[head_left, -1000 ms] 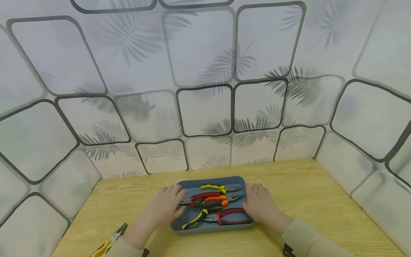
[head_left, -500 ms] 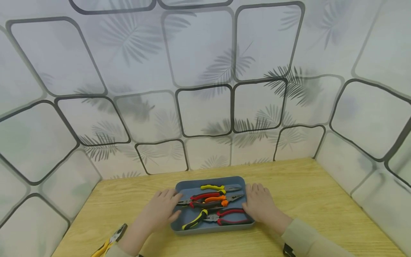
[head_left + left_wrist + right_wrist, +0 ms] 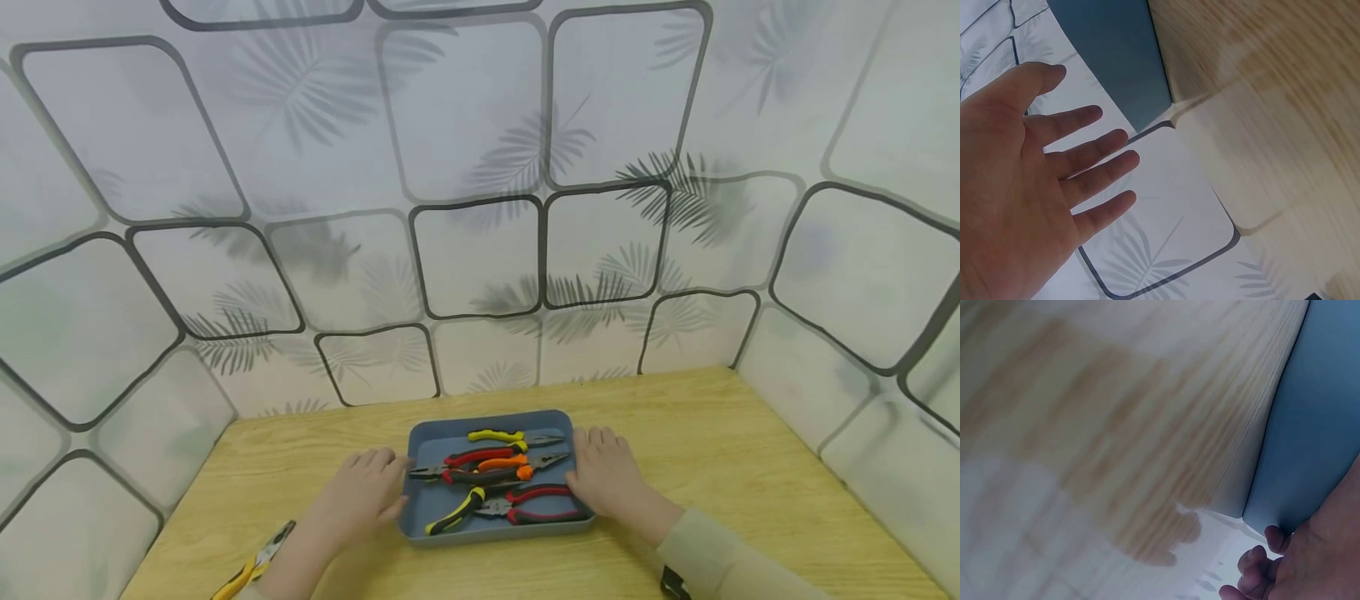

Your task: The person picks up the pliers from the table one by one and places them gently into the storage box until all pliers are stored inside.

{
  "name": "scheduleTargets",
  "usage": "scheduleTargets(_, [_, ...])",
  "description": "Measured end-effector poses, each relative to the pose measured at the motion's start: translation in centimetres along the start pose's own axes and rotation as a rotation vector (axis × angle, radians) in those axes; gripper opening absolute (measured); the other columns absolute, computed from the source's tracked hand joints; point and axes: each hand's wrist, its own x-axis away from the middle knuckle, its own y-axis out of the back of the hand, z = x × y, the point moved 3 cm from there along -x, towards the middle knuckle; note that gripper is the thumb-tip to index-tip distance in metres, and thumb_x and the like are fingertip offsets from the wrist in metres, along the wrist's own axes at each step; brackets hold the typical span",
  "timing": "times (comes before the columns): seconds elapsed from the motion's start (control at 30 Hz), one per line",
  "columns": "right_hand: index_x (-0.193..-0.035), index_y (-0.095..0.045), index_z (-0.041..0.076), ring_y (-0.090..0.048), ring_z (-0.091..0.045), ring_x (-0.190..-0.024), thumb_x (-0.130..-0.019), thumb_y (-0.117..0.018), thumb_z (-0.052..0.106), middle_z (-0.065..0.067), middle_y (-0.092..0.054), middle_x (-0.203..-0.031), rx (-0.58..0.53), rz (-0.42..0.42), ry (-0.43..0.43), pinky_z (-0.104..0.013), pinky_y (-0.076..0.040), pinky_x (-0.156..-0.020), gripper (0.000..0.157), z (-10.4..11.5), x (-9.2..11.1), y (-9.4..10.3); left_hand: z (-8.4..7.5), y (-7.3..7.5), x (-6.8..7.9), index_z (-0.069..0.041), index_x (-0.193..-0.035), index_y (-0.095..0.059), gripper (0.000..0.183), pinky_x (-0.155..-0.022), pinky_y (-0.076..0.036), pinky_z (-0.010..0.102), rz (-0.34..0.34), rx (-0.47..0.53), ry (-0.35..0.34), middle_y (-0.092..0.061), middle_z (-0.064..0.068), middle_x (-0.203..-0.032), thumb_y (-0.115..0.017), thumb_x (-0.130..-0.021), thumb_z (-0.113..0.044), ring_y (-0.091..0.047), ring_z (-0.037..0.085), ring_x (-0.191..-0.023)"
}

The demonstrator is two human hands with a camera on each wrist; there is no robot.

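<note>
A blue-grey tray [image 3: 487,540] stands on the table with several pliers in it. Among them are yellow-handled long-nose pliers [image 3: 498,436], orange-handled pliers [image 3: 501,464] and red-and-black pliers [image 3: 546,518]; some overlap. My left hand [image 3: 360,493] hovers just off the tray's left end, its fingers spread and holding nothing, as the left wrist view shows. At the right end my right hand [image 3: 609,475] rests against the outer wall, its thumb by the rim. In the right wrist view, its fingers [image 3: 1255,575] lie near the tray wall [image 3: 1310,425], loosely bent.
Yellow-handled pliers [image 3: 243,577] lie on the wooden table [image 3: 675,417] at the front left, partly behind my left forearm. A dark object [image 3: 673,582] shows by my right sleeve. Patterned walls [image 3: 480,258] close off the back and both sides.
My left hand has drawn away leftward from over the tray's left edge, uncovering the plier tips there. The right hand and the tray have stayed in place.
</note>
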Motion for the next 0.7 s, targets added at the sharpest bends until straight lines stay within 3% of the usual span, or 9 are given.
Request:
scheduleTargets(0.3, [-0.100, -0.047, 0.003, -0.044, -0.030, -0.084, -0.097, -0.068, 0.028, -0.014, -0.048, -0.091, 0.000, 0.011, -0.005, -0.045, -0.041, -0.075, 0.032, 0.0, -0.1, 0.1, 0.4, 0.1, 0.7, -0.004, -0.135, -0.064, 0.046, -0.104, -0.053, 0.055, 0.066, 0.041, 0.064, -0.066, 0.013, -0.124, -0.073, -0.100, -0.033, -0.064, 0.035, -0.119])
scheduleTargets(0.7, [-0.103, -0.049, 0.002, -0.048, -0.031, -0.086, -0.097, -0.068, 0.030, -0.015, -0.050, -0.092, -0.013, 0.007, -0.002, -0.048, -0.044, -0.077, 0.035, 0.1, -0.1, 0.0, 0.4, -0.4, 1.6, -0.006, -0.133, -0.065, 0.046, -0.102, -0.055, 0.052, 0.079, 0.024, 0.085, -0.067, 0.011, -0.121, -0.074, -0.099, -0.035, -0.066, 0.032, -0.116])
